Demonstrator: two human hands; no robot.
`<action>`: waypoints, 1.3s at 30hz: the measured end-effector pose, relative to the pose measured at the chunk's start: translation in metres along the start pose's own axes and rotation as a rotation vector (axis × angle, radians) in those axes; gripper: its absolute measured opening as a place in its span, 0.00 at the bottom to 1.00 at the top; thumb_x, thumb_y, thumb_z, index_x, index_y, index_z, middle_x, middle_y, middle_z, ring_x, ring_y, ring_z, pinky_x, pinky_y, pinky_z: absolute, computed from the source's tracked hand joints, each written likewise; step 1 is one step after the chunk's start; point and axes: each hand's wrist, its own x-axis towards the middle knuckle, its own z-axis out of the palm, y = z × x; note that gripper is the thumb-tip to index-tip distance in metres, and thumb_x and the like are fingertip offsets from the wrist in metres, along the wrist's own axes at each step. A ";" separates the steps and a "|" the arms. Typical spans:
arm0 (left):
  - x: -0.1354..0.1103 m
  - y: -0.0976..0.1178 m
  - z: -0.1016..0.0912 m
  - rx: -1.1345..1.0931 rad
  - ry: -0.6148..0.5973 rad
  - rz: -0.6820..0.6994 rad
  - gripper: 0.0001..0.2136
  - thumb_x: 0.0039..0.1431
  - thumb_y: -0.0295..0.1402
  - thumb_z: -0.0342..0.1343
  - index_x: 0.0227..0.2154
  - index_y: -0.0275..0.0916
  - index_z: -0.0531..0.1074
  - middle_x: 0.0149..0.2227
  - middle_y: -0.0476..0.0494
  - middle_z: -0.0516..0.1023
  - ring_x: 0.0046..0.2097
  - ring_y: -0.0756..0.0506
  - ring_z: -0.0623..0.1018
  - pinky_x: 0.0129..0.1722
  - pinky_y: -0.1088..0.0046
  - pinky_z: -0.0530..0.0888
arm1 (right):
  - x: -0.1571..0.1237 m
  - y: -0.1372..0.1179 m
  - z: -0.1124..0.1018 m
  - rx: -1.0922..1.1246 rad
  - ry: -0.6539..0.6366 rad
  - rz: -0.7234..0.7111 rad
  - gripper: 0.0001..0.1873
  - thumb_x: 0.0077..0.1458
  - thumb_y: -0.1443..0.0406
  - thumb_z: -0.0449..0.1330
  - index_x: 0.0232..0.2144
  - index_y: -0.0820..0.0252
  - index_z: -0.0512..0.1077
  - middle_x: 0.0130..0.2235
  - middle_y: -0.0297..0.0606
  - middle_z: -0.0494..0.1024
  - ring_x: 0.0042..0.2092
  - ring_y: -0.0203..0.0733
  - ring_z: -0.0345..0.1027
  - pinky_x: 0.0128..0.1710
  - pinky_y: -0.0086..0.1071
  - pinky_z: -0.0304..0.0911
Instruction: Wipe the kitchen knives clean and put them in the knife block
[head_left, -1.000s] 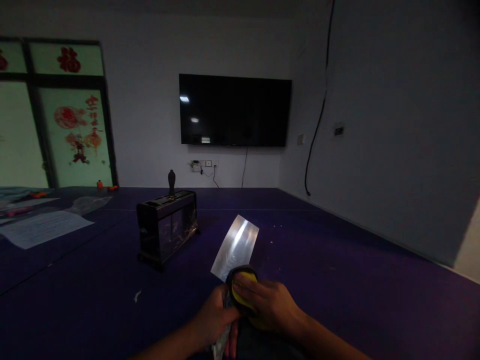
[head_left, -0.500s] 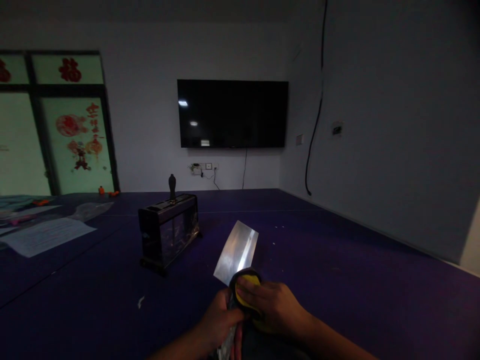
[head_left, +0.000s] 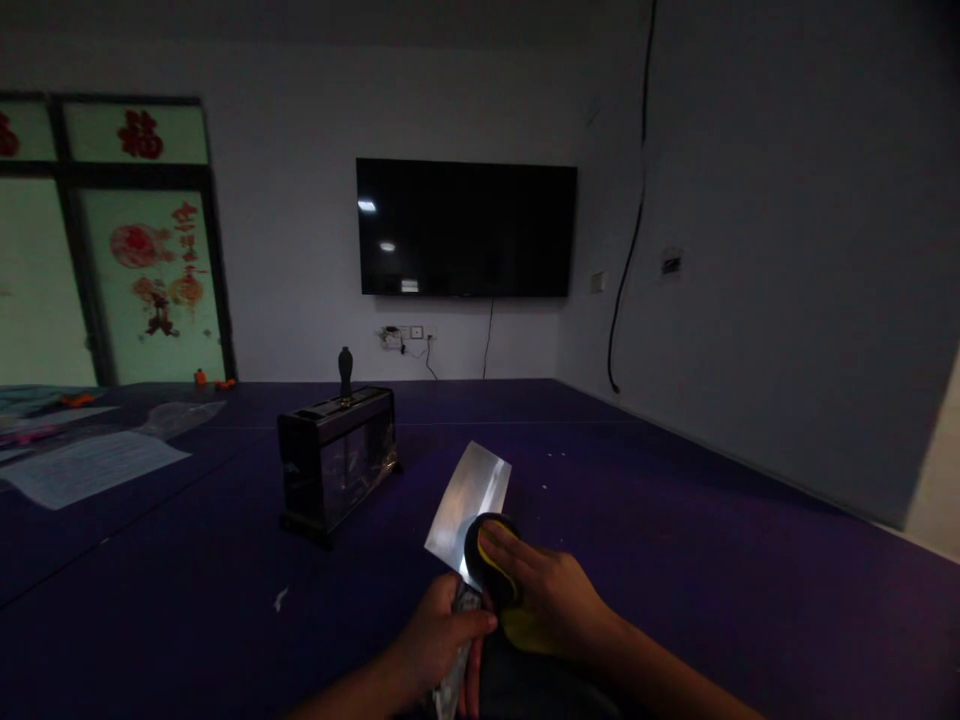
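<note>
My left hand (head_left: 441,632) is wrapped round the handle of a cleaver (head_left: 466,505), whose broad shiny blade points up and away from me. The handle (head_left: 452,672) looks covered in clear plastic and is partly hidden by my fingers. My right hand (head_left: 559,590) grips a black-and-yellow cloth (head_left: 491,562), pressing it with the fingers against the lower right part of the blade. The cloth's loose end hangs beneath my right hand. Left of the blade, apart from both hands, stands a black knife block (head_left: 337,465) with a clear side. One dark handle (head_left: 345,372) sticks up from its top.
The purple tabletop (head_left: 675,560) stretches to the walls. Printed paper (head_left: 94,468) and a plastic bag (head_left: 180,418) lie at the left, with small orange things (head_left: 223,384) farther back. A white scrap (head_left: 280,599) lies nearer me. A television (head_left: 466,228) hangs on the back wall.
My right hand has slid the cloth slightly up the blade, away from the handle, uncovering the blade's base. My left hand keeps its hold on the handle, and the blade has shifted slightly left.
</note>
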 end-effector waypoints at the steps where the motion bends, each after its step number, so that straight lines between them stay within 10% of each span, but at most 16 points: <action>1: 0.000 0.001 0.000 0.013 0.005 0.034 0.14 0.36 0.33 0.58 0.27 0.34 0.64 0.19 0.53 0.67 0.20 0.54 0.66 0.19 0.79 0.61 | 0.000 0.002 0.000 -0.010 0.012 0.025 0.41 0.42 0.72 0.55 0.59 0.54 0.46 0.60 0.40 0.50 0.49 0.41 0.63 0.43 0.30 0.64; 18: -0.013 0.007 0.001 0.056 -0.138 0.022 0.17 0.40 0.38 0.58 0.32 0.36 0.63 0.13 0.58 0.62 0.13 0.56 0.60 0.14 0.81 0.57 | -0.005 0.029 -0.020 -0.323 0.121 0.029 0.35 0.48 0.77 0.49 0.57 0.51 0.51 0.58 0.37 0.54 0.43 0.42 0.68 0.36 0.32 0.67; 31: -0.006 0.001 0.005 0.061 -0.041 -0.037 0.19 0.37 0.40 0.59 0.31 0.36 0.62 0.12 0.58 0.63 0.11 0.55 0.60 0.12 0.79 0.56 | -0.006 -0.003 -0.013 -0.181 0.056 -0.233 0.21 0.60 0.68 0.41 0.55 0.56 0.57 0.54 0.43 0.63 0.34 0.39 0.71 0.32 0.31 0.66; 39: -0.005 -0.001 0.004 0.077 -0.040 -0.085 0.19 0.38 0.39 0.57 0.33 0.36 0.60 0.11 0.57 0.64 0.11 0.54 0.60 0.11 0.80 0.57 | -0.008 -0.007 -0.027 -0.002 -0.060 -0.269 0.28 0.56 0.62 0.46 0.59 0.62 0.47 0.59 0.47 0.52 0.54 0.45 0.57 0.43 0.34 0.63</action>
